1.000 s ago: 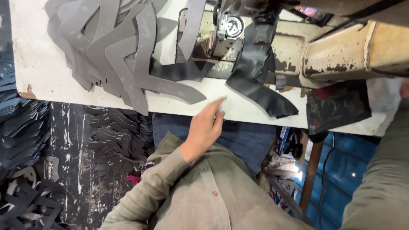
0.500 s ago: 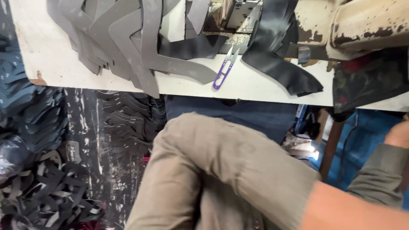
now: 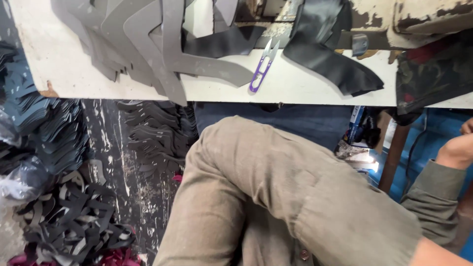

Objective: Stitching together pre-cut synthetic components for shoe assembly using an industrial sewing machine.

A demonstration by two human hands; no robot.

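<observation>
The white surface (image 3: 305,88) carries grey cut pieces (image 3: 162,54), purple thread snips (image 3: 260,74) and black material (image 3: 330,59). Your right hand (image 3: 460,148) hangs off at the edge, well apart from them; its grip cannot be told. Your left hand is unseen.

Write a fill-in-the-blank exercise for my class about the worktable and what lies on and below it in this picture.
1. The thread snips on the white table have handles coloured ____.
2. The stacked curved cut pieces on the table are coloured ____.
3. The black cut pieces below the table lie heaped on the ____.
4. The right hand at the picture's edge is ____ the table top.

Missing words: purple; grey; floor; below
</observation>
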